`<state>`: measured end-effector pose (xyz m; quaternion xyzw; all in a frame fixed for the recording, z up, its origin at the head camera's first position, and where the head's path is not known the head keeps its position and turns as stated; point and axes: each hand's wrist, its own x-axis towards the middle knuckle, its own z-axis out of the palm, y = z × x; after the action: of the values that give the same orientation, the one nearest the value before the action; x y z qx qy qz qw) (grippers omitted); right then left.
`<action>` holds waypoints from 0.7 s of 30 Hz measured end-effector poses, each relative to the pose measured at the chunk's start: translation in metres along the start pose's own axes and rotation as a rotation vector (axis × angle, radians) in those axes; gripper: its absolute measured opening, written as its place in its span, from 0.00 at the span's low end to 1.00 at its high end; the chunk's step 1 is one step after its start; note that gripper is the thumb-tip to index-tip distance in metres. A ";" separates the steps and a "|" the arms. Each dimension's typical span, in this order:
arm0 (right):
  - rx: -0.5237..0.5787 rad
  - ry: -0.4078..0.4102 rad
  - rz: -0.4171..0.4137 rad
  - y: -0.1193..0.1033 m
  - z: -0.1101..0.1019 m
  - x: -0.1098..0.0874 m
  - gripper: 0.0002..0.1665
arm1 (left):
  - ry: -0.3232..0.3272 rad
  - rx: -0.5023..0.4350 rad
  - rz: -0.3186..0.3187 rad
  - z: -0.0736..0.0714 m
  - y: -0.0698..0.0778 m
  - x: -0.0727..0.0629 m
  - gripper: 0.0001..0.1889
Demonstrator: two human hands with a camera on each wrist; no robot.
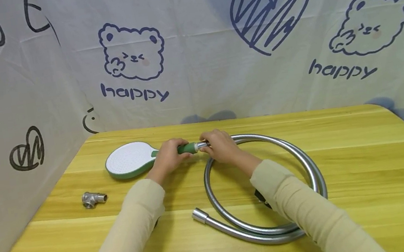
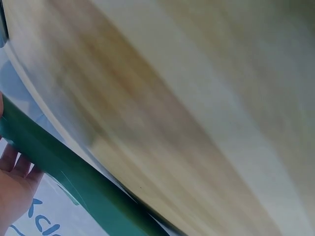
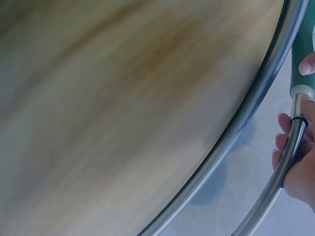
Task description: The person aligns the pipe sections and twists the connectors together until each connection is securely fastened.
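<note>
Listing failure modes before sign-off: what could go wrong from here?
1. Bad seating: the right hand grips the hose where it meets the handle, held by the left hand; any tilt might seat it crooked.
2. Twist: the coil runs under the right sleeve, so turning could kink or snag it.
3. Bump: the fitting lies unheld near the left sleeve; it might get knocked.

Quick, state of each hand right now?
Left hand: holding the shower head by its green handle.
Right hand: holding the silver hose near the handle's end.
</note>
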<state>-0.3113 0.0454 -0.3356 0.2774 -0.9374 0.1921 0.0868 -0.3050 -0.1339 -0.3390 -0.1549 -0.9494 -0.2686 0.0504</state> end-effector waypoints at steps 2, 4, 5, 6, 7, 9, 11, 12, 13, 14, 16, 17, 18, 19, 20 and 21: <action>0.015 0.007 -0.001 0.000 0.000 -0.001 0.14 | 0.003 -0.001 0.003 0.000 0.000 0.000 0.19; 0.030 0.014 -0.006 0.001 0.000 -0.002 0.12 | 0.001 -0.006 0.005 -0.001 0.000 0.000 0.19; 0.036 0.020 -0.011 0.002 0.000 -0.002 0.11 | 0.000 -0.008 0.005 -0.001 0.000 0.000 0.19; 0.041 0.024 -0.017 0.002 0.000 -0.002 0.11 | -0.002 -0.009 0.007 -0.001 -0.001 0.000 0.19; 0.045 0.028 -0.022 0.002 0.001 -0.003 0.10 | -0.003 -0.012 0.008 -0.001 -0.001 0.000 0.19; 0.053 0.033 -0.026 0.003 0.002 -0.003 0.10 | -0.004 -0.017 0.013 -0.001 -0.002 0.000 0.19; 0.060 0.039 -0.026 0.004 0.003 -0.003 0.10 | -0.002 -0.023 0.019 0.000 -0.003 0.000 0.19; 0.063 0.042 -0.024 0.004 0.003 -0.003 0.10 | 0.000 -0.028 0.023 0.000 -0.004 0.000 0.19; 0.066 0.045 -0.021 0.004 0.003 -0.003 0.10 | 0.002 -0.035 0.025 0.000 -0.004 0.000 0.19; 0.068 0.049 -0.019 0.004 0.003 -0.003 0.10 | 0.005 -0.041 0.028 0.000 -0.005 0.000 0.19; 0.069 0.054 -0.016 0.004 0.003 -0.003 0.11 | 0.007 -0.054 0.030 0.000 -0.006 0.001 0.20; 0.070 0.057 -0.016 0.005 0.003 -0.003 0.11 | 0.007 -0.063 0.029 0.001 -0.007 0.001 0.20; 0.068 0.058 -0.015 0.005 0.003 -0.003 0.11 | 0.008 -0.072 0.030 0.001 -0.007 0.001 0.20; 0.068 0.059 -0.015 0.005 0.003 -0.003 0.11 | 0.008 -0.080 0.029 0.001 -0.007 0.001 0.21; 0.067 0.058 -0.015 0.005 0.003 -0.003 0.11 | 0.009 -0.084 0.028 0.001 -0.008 0.001 0.21; 0.067 0.057 -0.015 0.005 0.003 -0.003 0.11 | 0.010 -0.090 0.027 0.001 -0.008 0.001 0.21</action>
<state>-0.3116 0.0492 -0.3403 0.2818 -0.9253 0.2307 0.1057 -0.3087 -0.1397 -0.3433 -0.1686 -0.9339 -0.3110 0.0515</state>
